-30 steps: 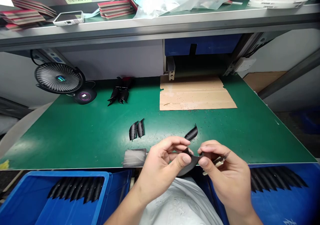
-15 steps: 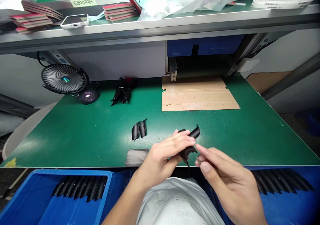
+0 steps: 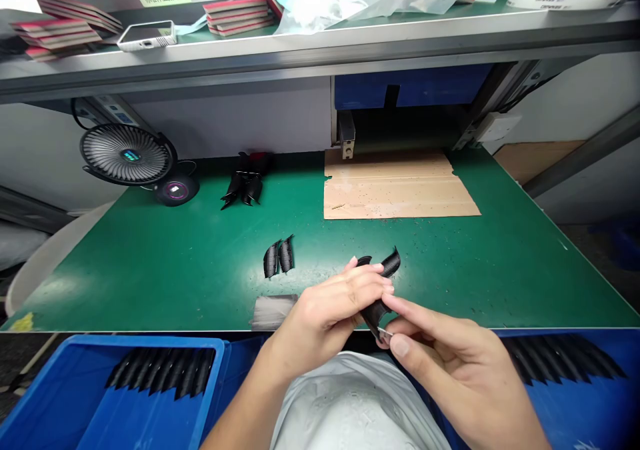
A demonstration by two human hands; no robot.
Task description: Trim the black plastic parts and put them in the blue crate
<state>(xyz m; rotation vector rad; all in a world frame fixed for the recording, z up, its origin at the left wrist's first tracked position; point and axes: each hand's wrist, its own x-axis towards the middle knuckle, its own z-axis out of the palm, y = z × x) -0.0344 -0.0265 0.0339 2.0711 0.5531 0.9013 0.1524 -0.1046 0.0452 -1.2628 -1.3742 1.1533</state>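
My left hand (image 3: 333,307) is closed round a curved black plastic piece (image 3: 375,313) at the table's front edge; the palm and fingers hide much of it. Between thumb and fingers, my right hand (image 3: 450,363) pinches a small metal blade (image 3: 384,334), its tip touching the lower end of that piece. Just beyond my left fingers lies another curved black piece (image 3: 391,262). Two similar black pieces (image 3: 278,257) rest side by side left of my hands. A grey flat pad (image 3: 274,312) lies at the front edge beside my left wrist.
A blue bin (image 3: 145,343) with a row of black pieces stands below left; another blue bin (image 3: 565,403) with more is below right. Cardboard (image 3: 400,190) lies at the back of the green table (image 3: 210,250). A fan (image 3: 129,155) and a black cluster (image 3: 246,180) stand back left.
My right hand has brought the blade left and down against the lower end of the held piece. My left hand keeps its hold, nearly still.
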